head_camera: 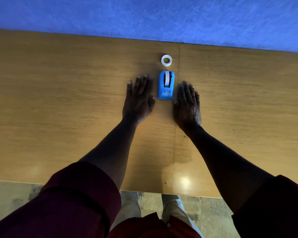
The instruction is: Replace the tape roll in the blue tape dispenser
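A blue dispenser (165,85) stands toward the far edge of the wooden worktop (58,100), a roll (167,79) seated in it, with a spare roll (166,60) lying flat just beyond it, nearer that far edge. The left hand (139,98) and right hand (187,103) lie flat and spread on either side of the dispenser, each grip wide and holding nothing (the right thumb looks close to the base, though contact is unclear). Nothing is started; the likely risk is the light dispenser sliding or tipping if the seated roll is pulled one-handed without steadying the base.
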